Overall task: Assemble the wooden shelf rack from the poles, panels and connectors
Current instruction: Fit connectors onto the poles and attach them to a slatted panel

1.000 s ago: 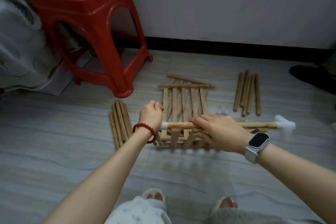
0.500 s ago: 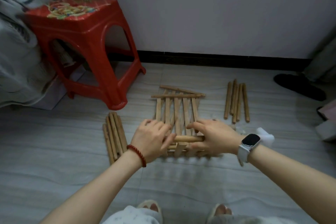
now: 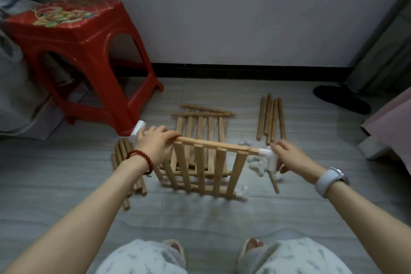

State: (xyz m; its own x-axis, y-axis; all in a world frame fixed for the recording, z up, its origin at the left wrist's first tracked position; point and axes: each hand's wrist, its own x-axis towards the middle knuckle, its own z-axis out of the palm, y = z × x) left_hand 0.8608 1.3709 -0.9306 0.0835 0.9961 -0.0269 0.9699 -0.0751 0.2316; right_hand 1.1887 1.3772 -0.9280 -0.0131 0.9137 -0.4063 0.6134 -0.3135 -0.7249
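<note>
Grey floor [image 3: 66,184] (open nearside), slatted panel [image 3: 206,169] upright between hands.

Hands [image 3: 155,147] lifted slatted panel [image 3: 204,169] upright off stack

A slatted wooden panel [image 3: 204,169] stands upright between both grips, white connectors [image 3: 268,158] capping its top rail, loose poles [image 3: 270,118] lying beyond.

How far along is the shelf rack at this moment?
Early. Done: one slatted panel has white connectors on its corners. In hand: the left hand and right hand hold that panel up by its top rail. Left: more panels lie flat, and two pole bundles and loose connectors lie unused.
</note>
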